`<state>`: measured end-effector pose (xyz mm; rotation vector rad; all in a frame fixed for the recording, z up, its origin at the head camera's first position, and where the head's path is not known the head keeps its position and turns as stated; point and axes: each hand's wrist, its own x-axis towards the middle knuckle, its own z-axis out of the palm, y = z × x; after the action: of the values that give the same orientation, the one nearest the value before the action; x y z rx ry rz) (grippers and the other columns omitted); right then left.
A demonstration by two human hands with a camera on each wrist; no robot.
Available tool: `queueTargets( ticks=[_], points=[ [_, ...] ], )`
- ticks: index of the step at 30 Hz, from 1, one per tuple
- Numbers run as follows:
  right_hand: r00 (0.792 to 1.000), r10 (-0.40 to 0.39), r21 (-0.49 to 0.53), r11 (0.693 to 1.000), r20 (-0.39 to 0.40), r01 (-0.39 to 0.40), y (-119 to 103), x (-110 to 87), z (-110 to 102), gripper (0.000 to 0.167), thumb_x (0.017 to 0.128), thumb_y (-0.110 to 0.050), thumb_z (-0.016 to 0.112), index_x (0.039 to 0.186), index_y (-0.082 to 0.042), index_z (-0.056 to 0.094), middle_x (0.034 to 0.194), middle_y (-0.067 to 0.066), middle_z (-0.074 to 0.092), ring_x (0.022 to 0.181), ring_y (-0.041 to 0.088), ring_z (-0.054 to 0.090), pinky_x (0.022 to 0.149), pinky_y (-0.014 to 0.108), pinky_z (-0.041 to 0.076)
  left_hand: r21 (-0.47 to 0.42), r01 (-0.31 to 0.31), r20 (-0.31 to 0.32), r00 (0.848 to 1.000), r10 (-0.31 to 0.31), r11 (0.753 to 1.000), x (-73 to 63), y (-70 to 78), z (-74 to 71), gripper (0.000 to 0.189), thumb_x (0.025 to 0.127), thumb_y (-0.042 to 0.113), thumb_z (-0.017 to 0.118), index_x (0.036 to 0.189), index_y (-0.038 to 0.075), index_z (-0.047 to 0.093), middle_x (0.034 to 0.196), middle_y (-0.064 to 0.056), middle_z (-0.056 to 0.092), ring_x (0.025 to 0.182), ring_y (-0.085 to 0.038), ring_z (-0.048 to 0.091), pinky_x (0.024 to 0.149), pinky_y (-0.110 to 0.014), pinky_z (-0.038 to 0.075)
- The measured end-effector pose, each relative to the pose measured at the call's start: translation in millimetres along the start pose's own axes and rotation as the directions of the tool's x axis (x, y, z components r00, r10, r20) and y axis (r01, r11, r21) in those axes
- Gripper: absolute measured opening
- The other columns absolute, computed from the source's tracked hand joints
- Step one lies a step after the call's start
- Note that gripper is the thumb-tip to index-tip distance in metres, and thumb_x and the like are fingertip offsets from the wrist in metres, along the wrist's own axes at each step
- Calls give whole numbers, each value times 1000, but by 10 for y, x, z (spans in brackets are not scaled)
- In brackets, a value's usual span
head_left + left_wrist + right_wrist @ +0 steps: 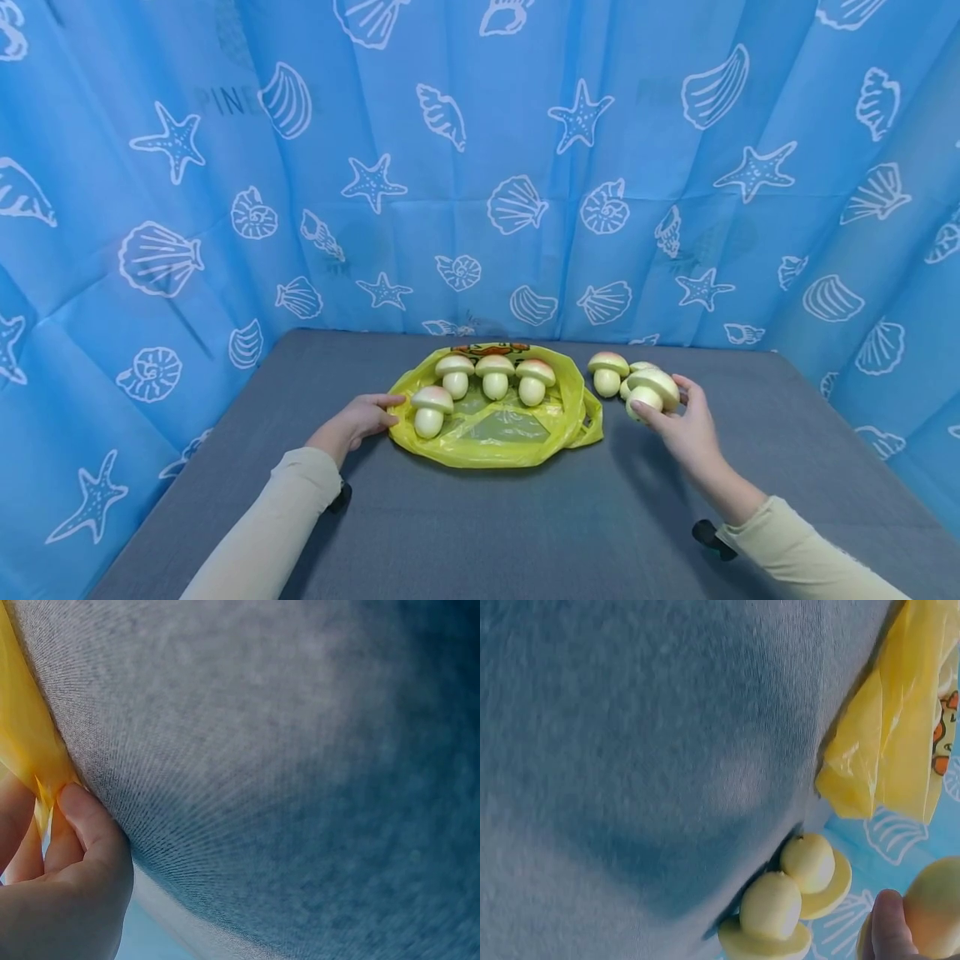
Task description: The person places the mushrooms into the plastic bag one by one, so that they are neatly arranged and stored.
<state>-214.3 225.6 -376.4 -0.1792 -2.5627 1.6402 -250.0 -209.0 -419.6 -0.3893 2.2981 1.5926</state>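
A yellow plastic bag [495, 454] lies spread open on the table with several toy mushrooms [495, 385] inside it, along its back and left side. At the bag's left rim my left hand [358, 421] pinches the plastic between thumb and fingers, plain in the left wrist view, where the bag's edge [34, 750] gathers at the fingertips. My right hand [690, 429] holds a toy mushroom [651, 390] with a pale cap, to the right of the bag. Close behind it stand two more mushrooms [607, 375], one of them partly hidden by the held one.
A grey cloth-covered table [495, 533] extends around the bag. Behind it and at both sides hangs a blue curtain [480, 233] with white shell and starfish prints. The bag's loose handle [591, 421] sticks out at its right side, near the mushrooms.
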Motion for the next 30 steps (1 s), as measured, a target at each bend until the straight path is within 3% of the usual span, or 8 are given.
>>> queueTargets(
  ticks=[9,19,30],
  points=[
    [999,-16,64,998,32,14,-37,-50,85,86,95,-21,64,151,6,6,144,32,19,121,43,45,74,17,50,-1,-7,3,1000,7,1000,16,-5,-12,46,96,-1,55,141,4,50,153,-23,31,138,-36,33,107,-46,36],
    [999,-23,58,998,48,20,-59,-89,179,86,95,-22,65,152,5,6,144,31,19,122,44,46,72,12,46,-9,8,-1,1000,-8,1000,-1,15,-20,46,95,0,56,141,5,51,153,-22,31,138,-35,34,108,-46,35],
    [997,-44,113,993,64,37,-89,-130,319,82,94,-18,65,152,2,10,140,26,24,108,28,55,70,16,49,-12,2,-5,1000,-2,1000,-17,20,-14,46,95,-1,55,141,3,51,152,-23,32,137,-35,35,106,-45,37]
  ],
)
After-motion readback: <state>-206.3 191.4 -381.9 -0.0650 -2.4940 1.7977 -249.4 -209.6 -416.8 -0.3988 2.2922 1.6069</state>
